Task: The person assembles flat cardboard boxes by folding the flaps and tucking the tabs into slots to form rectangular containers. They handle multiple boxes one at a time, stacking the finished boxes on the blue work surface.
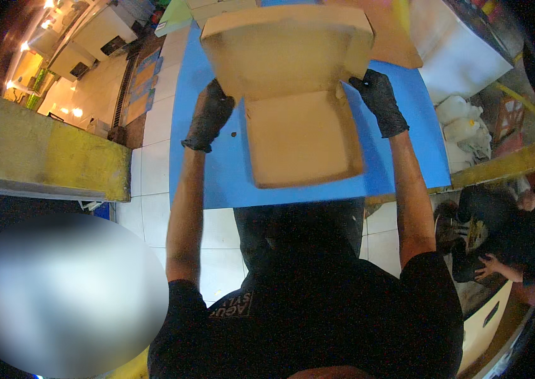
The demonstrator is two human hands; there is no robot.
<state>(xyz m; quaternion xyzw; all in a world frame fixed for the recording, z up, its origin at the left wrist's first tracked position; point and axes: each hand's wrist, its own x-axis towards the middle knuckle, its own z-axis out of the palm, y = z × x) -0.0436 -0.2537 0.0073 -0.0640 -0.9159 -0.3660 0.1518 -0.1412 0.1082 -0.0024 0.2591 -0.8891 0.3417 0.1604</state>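
A brown cardboard box [304, 138] lies on a blue tabletop [387, 170] in front of me, its lid [286, 54] raised at the far side and its inside bare. My left hand [210, 112], in a black glove, is closed at the lid's lower left corner. At the opposite corner, my right hand [378, 102], gloved the same way, has its thumb and fingers pinched on the side flap. Part of the fingertips on both sides is hidden by the cardboard. A small dark spot [234, 134] shows on the blue surface beside my left wrist.
More folded cardboard [400, 38] lies at the table's far right, and other boxes [220, 9] sit behind the lid. White plastic jugs [460, 120] stand to the right, below a white cabinet [463, 44]. Another person [501, 234] sits at the lower right. A yellow-painted ledge [84, 158] is at left.
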